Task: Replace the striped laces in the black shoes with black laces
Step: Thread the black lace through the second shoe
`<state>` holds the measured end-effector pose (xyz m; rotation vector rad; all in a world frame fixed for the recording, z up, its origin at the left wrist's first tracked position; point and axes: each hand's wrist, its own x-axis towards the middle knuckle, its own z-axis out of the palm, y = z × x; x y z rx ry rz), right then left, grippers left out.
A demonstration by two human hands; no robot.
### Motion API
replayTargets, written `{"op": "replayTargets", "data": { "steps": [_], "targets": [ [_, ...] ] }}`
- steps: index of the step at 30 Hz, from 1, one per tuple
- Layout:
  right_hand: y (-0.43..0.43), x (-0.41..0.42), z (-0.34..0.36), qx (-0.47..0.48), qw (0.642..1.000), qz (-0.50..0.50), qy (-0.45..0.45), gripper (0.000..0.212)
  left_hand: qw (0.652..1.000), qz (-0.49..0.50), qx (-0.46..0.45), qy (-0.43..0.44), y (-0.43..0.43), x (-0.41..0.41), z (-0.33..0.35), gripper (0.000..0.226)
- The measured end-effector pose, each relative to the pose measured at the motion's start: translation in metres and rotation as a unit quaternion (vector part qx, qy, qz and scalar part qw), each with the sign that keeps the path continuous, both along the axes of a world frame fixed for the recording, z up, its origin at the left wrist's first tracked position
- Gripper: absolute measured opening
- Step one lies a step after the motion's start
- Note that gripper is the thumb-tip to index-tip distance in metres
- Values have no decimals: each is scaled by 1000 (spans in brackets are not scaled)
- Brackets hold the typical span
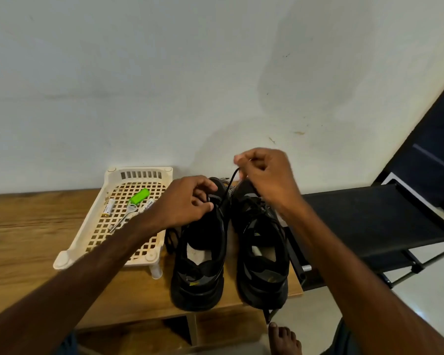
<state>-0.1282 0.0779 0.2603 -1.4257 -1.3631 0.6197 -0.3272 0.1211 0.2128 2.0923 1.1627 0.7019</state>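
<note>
Two black shoes stand side by side on the wooden table (23,239), heels toward me: the left shoe (200,265) and the right shoe (263,260). My right hand (264,180) pinches a black lace (230,183) and holds it taut above the shoes' toes. The lace runs down to the left shoe's front, where my left hand (190,201) grips the shoe's upper with curled fingers. A striped lace (228,187) lies bunched between the toes. More black lace (171,239) hangs by the left shoe's side.
A cream plastic basket (118,221) stands left of the shoes, holding a green tag with a key (139,197) and batteries (109,207). A black folding rack (369,221) is at the right. The wall is close behind. My bare foot (283,339) shows below the table edge.
</note>
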Motion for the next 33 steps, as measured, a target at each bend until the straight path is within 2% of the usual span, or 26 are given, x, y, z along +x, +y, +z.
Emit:
{"op": "replayTargets", "data": {
  "steps": [2,4,7,8,9,10,11,12,13,14,15,16,18,20,23,27,33],
  "targets": [
    [0,11,10,46,989,-21,140,10,999,-6,36,40,0,-1,-2,41],
    [-2,19,14,64,968,-30,240,9,995,4,67,70,0,-1,-4,43],
    [-5,26,14,58,937,-19,344,11,993,18,73,87,2,0,-6,41],
    [-4,29,13,45,936,-5,348,11,993,20,75,90,3,0,-7,40],
    [-5,32,11,19,948,11,317,12,992,22,77,93,4,0,-8,39],
    [-6,34,9,-23,970,23,241,13,992,28,82,94,5,0,-8,37],
    [-8,35,5,-72,989,27,126,14,991,38,89,90,5,0,-8,33],
    [-10,35,0,-114,993,21,-7,15,991,50,99,78,5,0,-7,29],
    [-12,34,-6,-137,982,10,-128,15,991,63,109,56,5,1,-5,23],
    [-13,31,-9,-139,968,-6,-209,15,990,71,115,26,4,2,-3,17],
    [-15,28,-10,-124,963,-22,-238,16,990,77,115,-5,2,3,0,11],
    [-16,27,-10,-111,968,-28,-224,15,991,76,105,-38,0,5,4,7],
    [-16,27,-9,-116,990,4,-74,13,991,42,44,-119,-7,10,11,16],
    [-20,24,-3,-167,980,72,82,13,982,-10,-27,-185,-17,16,19,28],
    [-22,21,-1,-177,955,100,214,18,972,-65,-78,-212,-28,25,22,25],
    [-20,20,2,-139,947,82,276,27,962,-86,-117,-229,-28,25,21,27],
    [-17,25,3,-84,952,16,295,21,968,-58,-106,-218,-12,7,25,16]
  ]
}}
